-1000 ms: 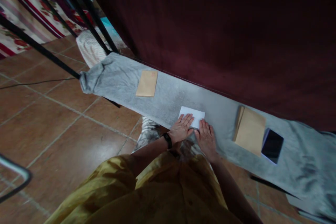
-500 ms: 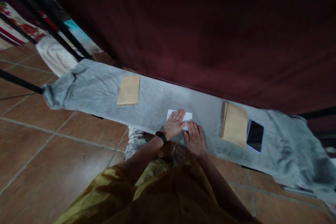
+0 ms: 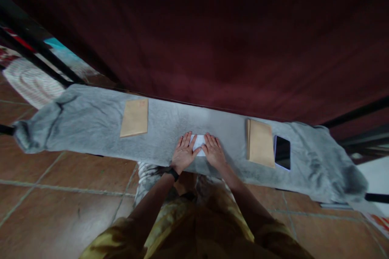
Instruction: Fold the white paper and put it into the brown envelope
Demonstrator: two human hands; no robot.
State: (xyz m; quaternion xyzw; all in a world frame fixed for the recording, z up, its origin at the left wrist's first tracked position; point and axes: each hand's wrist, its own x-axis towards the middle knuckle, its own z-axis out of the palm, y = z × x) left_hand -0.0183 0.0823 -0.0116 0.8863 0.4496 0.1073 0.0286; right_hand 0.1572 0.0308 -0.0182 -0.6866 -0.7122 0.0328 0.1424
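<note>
A small white paper (image 3: 199,145) lies flat on the grey cloth (image 3: 170,125) that covers a long narrow surface. Across its left part rests my left hand (image 3: 183,151), fingers stretched out and a dark band on the wrist. My right hand (image 3: 214,151) lies flat over the paper's right end, fingers also extended. Both thumbs point inward, and the middle of the paper shows between them. The paper's two ends are hidden under the hands.
A brown envelope (image 3: 134,117) lies to the left. On the right are several stacked brown envelopes (image 3: 261,142), with a phone (image 3: 282,152) beside them. A dark red curtain (image 3: 200,68) hangs along the far edge. Black bars (image 3: 45,54) stand at the left.
My hands have spread apart to the paper's two ends; the left slid off its middle, baring it. The whole view has also shifted and turned slightly.
</note>
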